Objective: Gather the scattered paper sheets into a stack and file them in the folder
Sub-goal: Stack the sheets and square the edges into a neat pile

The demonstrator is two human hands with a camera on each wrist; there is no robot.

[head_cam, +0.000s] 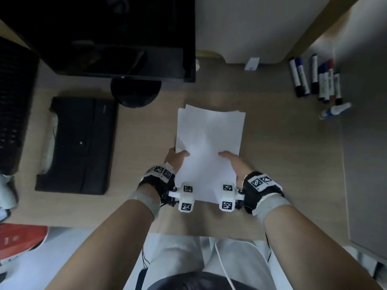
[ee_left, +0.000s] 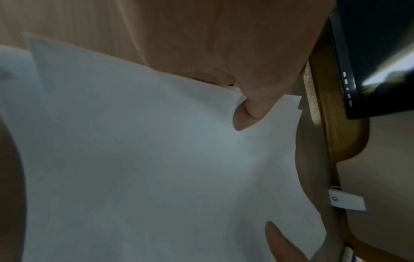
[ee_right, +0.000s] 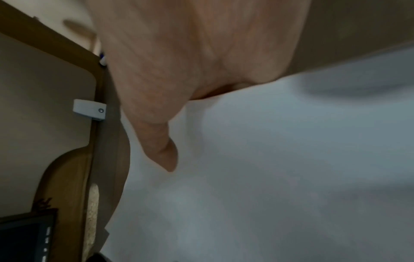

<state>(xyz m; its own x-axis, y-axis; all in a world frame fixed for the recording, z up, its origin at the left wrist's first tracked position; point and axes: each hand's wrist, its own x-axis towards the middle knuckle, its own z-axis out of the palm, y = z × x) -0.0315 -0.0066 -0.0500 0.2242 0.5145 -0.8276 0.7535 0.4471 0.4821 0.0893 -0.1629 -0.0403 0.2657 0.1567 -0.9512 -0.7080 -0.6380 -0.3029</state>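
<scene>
A stack of white paper sheets [head_cam: 209, 143] is held over the middle of the desk, its far corners slightly fanned. My left hand [head_cam: 177, 159] pinches the stack's near left edge, thumb on top. My right hand [head_cam: 235, 162] pinches the near right edge the same way. The left wrist view shows the left thumb [ee_left: 253, 99] lying on the sheets [ee_left: 145, 150]; the right wrist view shows the right thumb [ee_right: 161, 141] lying on the paper [ee_right: 268, 168]. The fingers under the stack are hidden. A black folder [head_cam: 77, 143] lies shut on the desk to the left.
A black monitor [head_cam: 117, 34] with a round base [head_cam: 136, 93] stands behind the paper. A dark keyboard [head_cam: 14, 105] sits at far left. Several markers [head_cam: 316, 78] and a small bottle [head_cam: 335, 110] lie at the right, beside a grey panel [head_cam: 364, 143].
</scene>
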